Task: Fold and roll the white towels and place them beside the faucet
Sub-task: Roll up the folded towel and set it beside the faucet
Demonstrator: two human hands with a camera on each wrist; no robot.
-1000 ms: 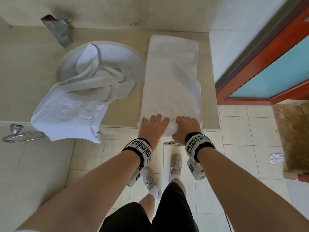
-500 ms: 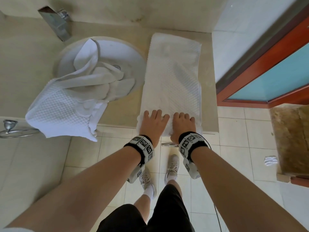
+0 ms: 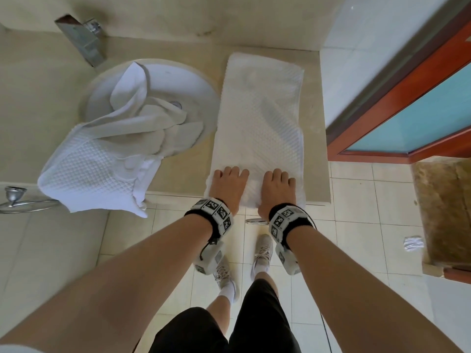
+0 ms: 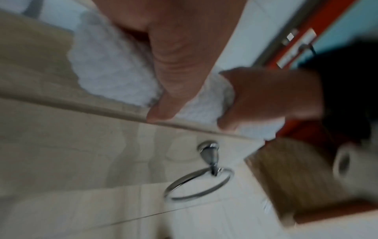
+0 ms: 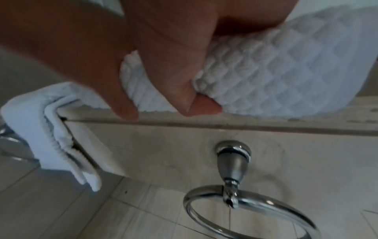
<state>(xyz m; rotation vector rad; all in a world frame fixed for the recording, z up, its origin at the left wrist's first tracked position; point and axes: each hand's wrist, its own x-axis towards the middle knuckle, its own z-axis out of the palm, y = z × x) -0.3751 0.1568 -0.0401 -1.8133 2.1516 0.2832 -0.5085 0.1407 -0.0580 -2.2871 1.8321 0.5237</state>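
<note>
A folded white towel (image 3: 260, 115) lies as a long strip on the counter, right of the sink. Its near end is rolled up at the counter's front edge. My left hand (image 3: 228, 186) and right hand (image 3: 276, 187) sit side by side on this roll (image 5: 276, 72), fingers curled over its top. Both thumbs tuck against its near side, as the wrist views show (image 4: 114, 67). A second white towel (image 3: 102, 159) lies crumpled, half in the sink, half hanging over the counter edge. The metal faucet (image 3: 81, 39) stands at the back left.
The round white sink (image 3: 165, 80) is left of the strip. A chrome towel ring (image 5: 245, 210) hangs on the counter front below my hands; another (image 3: 17, 202) is at far left. A red-framed door (image 3: 407, 110) and tiled floor (image 3: 356, 225) lie to the right.
My fingers lay flat on the roll half a second ago; now they curl over it. The hands have spread slightly apart and the roll has moved a little forward along the strip.
</note>
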